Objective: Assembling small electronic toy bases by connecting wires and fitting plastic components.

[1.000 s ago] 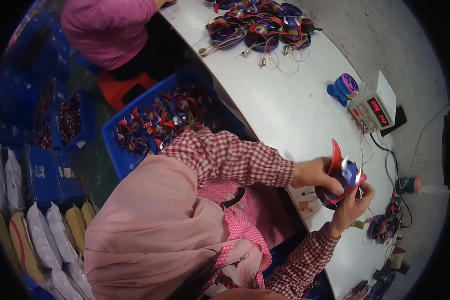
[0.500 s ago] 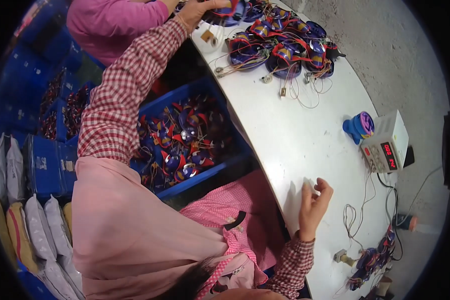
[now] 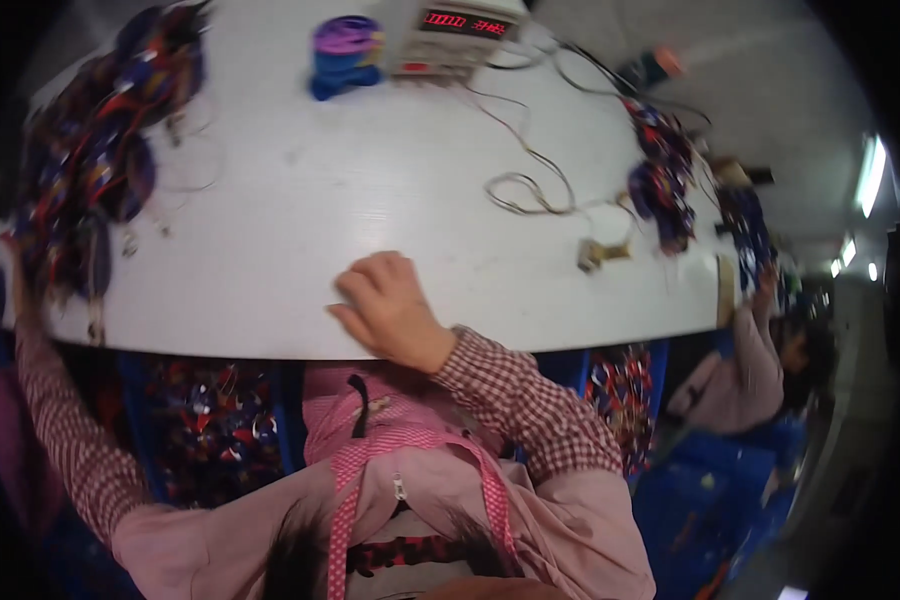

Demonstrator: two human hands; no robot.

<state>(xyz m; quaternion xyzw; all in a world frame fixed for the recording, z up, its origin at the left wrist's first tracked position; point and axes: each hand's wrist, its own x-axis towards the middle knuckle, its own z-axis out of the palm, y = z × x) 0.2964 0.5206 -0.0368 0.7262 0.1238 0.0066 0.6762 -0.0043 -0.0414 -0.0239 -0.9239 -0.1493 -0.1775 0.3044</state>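
Note:
My left hand [image 3: 25, 285] is at the far left edge, against a heap of dark blue and red wired assemblies [image 3: 120, 150] on the white table [image 3: 270, 250]. Its fingers are blurred and partly hidden, so any grip is unclear. Over the table's front edge, my right hand [image 3: 395, 310] shows loosely bent fingers with the thumb apart. Nothing is visible in it. Thin wires with small metal ends trail from the heap.
A blue and purple round holder [image 3: 346, 58] stands beside a white power supply [image 3: 455, 38] with a red display. Right of it lie a loose cable [image 3: 530, 195], a small block-shaped part [image 3: 600, 254] and more assemblies [image 3: 660, 190]. Blue bins [image 3: 215, 420] hold parts below; another person [image 3: 750, 370] sits right.
The view has swung right, bringing another person into sight. My left hand, earlier holding a blue and red piece, is now by the heap's near edge. My right hand stays near the table's front edge.

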